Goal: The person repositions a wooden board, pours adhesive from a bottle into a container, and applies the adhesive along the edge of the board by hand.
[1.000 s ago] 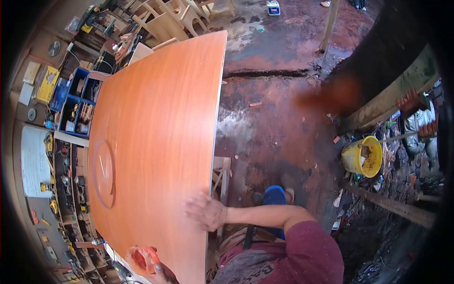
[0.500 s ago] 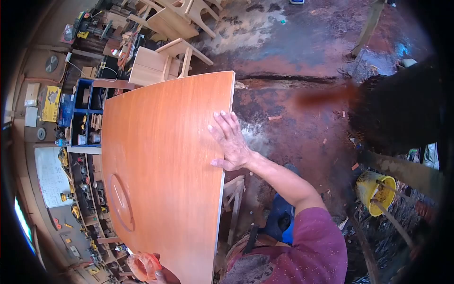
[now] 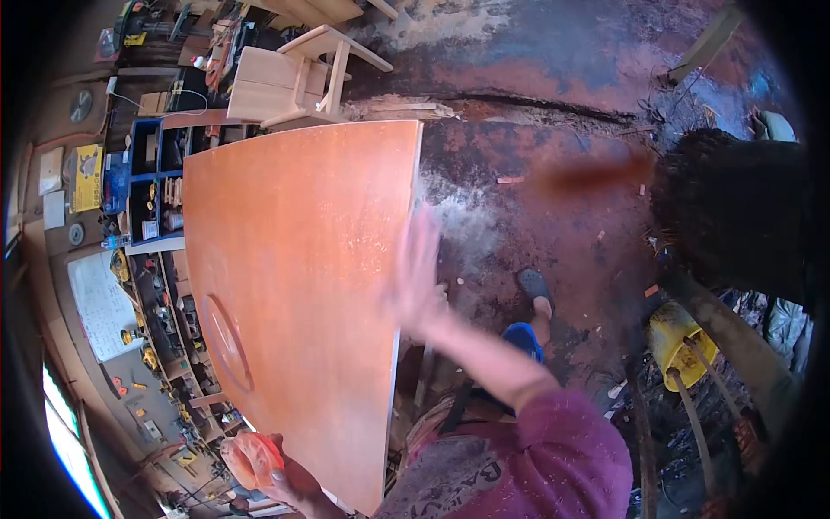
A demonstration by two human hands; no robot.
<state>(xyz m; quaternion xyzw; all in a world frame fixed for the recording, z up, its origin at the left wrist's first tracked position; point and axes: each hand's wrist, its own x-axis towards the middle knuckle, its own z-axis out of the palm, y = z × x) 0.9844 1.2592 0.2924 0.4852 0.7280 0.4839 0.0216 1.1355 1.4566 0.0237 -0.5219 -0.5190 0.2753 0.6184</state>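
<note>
A large orange-brown wood-grain panel (image 3: 294, 259) fills the middle of the view, with a pale edge on its right side. My right hand (image 3: 415, 281) is smeared by motion at that right edge, its fingers stretched out and nothing seen in them. Pale flecks dot the surface just left of it. At the panel's lower left corner, my left hand (image 3: 298, 484) is wrapped around an orange see-through plastic container (image 3: 251, 458); its contents cannot be made out. A curved oval outline (image 3: 228, 342) shows on the panel's left part.
Wooden stools (image 3: 277, 82) stand beyond the panel. A blue shelf unit (image 3: 145, 186) and a whiteboard (image 3: 102, 303) are on the left. A yellow bucket (image 3: 679, 346) with sticks and a dark post-like object (image 3: 735, 216) are on the right. Debris dots the stained floor (image 3: 562, 251).
My right hand has moved down and slightly left along the panel's edge. More pale flecks show on the surface. The whole view has shifted a little; the container stays in my left hand.
</note>
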